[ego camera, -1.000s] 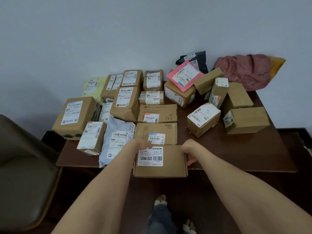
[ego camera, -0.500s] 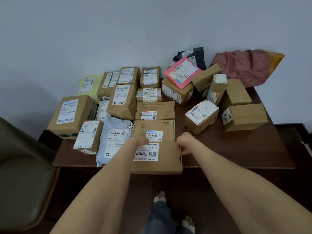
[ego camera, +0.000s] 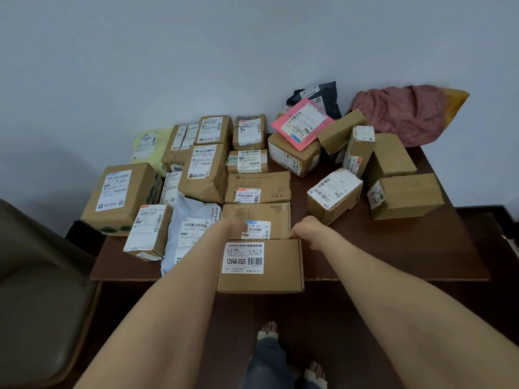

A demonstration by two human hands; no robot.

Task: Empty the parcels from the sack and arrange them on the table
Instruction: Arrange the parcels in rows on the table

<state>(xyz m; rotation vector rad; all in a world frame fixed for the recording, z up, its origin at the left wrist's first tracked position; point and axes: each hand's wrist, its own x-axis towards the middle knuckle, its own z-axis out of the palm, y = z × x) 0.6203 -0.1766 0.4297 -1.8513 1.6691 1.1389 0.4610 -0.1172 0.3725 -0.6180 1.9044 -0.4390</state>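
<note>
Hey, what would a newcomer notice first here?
The 12V4A-5525 box overhangs the table's front edge, left grip and right grip holding its far corners. Behind it parcels crowd the table; a pink mailer lies on a carton at the back, a crumpled red sack in the far right corner.

Both bare forearms reach forward; left hand (ego camera: 234,227) and right hand (ego camera: 306,228) bend down at the wrist; fingers hidden.

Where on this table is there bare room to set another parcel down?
The biggest bare patch is front right on the table, bordered by the 12V4A-5525 box, the white-labelled box and the plain brown box. A thin strip runs along the front left edge, before the grey mailer. The left half and back row are crowded.
</note>
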